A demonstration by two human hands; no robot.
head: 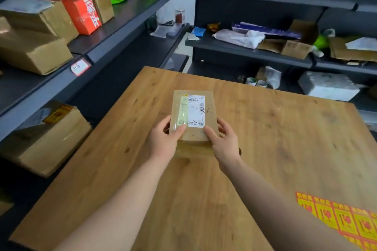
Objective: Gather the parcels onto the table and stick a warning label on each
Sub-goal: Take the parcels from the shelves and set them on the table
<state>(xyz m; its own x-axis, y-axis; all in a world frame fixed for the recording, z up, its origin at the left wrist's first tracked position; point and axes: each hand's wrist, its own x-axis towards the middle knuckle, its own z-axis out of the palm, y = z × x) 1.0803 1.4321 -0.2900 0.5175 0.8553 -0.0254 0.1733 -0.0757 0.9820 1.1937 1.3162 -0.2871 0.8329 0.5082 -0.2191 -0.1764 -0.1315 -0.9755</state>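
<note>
A small brown cardboard parcel (pixel 193 108) with a white shipping label on top is held over the middle of the wooden table (pixel 275 138). My left hand (pixel 165 138) grips its near left corner, thumb on top. Its near right corner is gripped by my right hand (pixel 223 140), thumb also on top. A sheet of red and yellow warning labels (pixel 344 220) lies at the table's near right edge.
Dark shelves run along the left and the back. On the left shelves sit several brown boxes (pixel 34 55) and a red box (pixel 85 14); a taped box (pixel 44 140) is lower down. The back shelves hold bags, flattened cardboard and a white parcel (pixel 328 85).
</note>
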